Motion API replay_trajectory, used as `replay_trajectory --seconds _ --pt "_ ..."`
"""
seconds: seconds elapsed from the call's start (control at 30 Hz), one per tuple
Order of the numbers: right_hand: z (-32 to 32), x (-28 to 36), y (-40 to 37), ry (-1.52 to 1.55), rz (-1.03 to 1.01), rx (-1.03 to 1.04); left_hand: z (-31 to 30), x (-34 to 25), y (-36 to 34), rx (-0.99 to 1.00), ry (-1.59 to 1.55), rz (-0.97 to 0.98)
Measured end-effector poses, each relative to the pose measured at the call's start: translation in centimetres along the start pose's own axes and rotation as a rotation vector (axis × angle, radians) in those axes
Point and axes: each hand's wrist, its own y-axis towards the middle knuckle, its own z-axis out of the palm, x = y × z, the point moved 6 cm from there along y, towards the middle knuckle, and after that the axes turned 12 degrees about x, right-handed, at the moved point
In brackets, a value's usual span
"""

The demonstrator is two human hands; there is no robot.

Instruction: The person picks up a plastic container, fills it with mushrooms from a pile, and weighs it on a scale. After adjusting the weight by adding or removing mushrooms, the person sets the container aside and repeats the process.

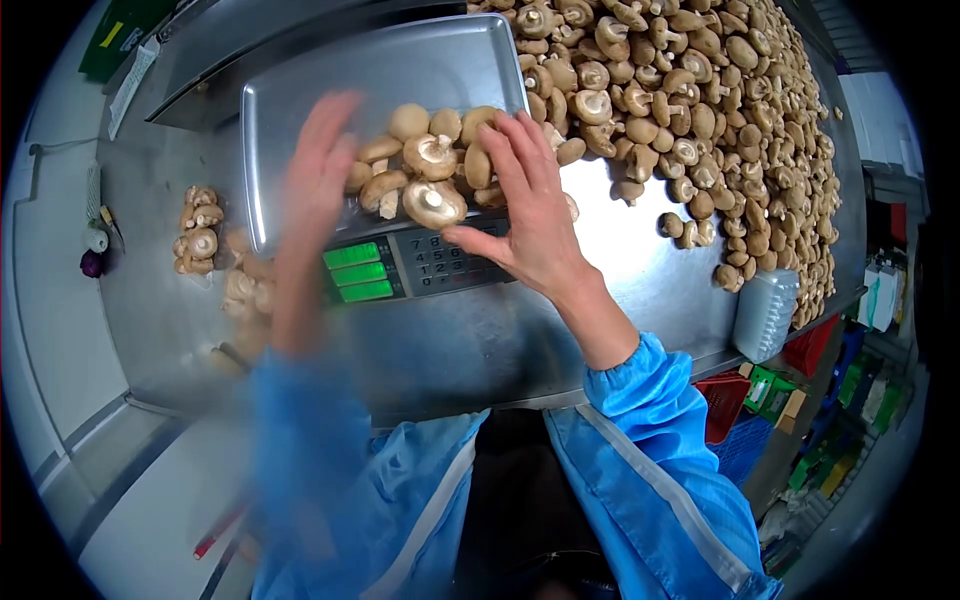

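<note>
A group of brown mushrooms (432,158) lies on the front part of a metal scale tray (375,72). My right hand (535,205) rests at the right side of these mushrooms, its fingers spread over the edge of the group and its thumb near a large upturned mushroom (434,204). To the left of the group is my left hand (322,165), smeared by motion, its fingers not clear. Below the tray, the scale's keypad (440,262) and green displays (358,271) face me.
A large heap of mushrooms (700,110) covers the right of the metal table (480,350). Stacked clear plastic trays (766,315) stand at its right front edge. Two smaller mushroom groups (198,232) (248,290) lie on the left.
</note>
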Motion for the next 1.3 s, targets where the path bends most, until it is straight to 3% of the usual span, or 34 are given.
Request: replay_trajectory --seconds 0.07,0.2,0.4,0.6,0.83,0.93,1.03,1.17,1.3 --pt "0.6 -0.4 1.0 -0.002 -0.011 -0.008 1.2 -0.1 1.0 0.128 -0.044 0.107" --pt "1.3 -0.7 2.7 0.041 -0.059 -0.071 2.1 0.2 1.4 0.113 -0.192 0.02" --pt "1.8 -0.9 4.0 0.059 -0.074 -0.088 2.2 0.9 1.6 0.007 -0.078 -0.047" --pt "1.1 -2.1 2.9 0.275 -0.013 -0.071 1.8 2.0 0.5 -0.216 -0.317 -0.079" --pt "-0.6 -2.1 0.4 0.159 0.033 -0.044 1.5 -1.7 -0.6 -0.12 0.211 0.074" --pt "-1.7 -0.6 0.6 0.169 0.002 -0.1 1.6 -3.0 -0.5 -0.19 0.232 0.057" --pt "-3.6 0.8 0.6 0.203 -0.079 -0.197 0.9 -3.3 -2.3 -0.364 0.086 -0.091" --pt "-7.4 5.7 -0.3 0.36 -0.163 0.009 1.1 -4.1 -5.4 -0.345 0.138 0.022" --pt "-10.4 11.4 -1.6 0.345 -0.289 0.075 1.4 -6.1 -9.0 -0.468 0.037 -0.051"
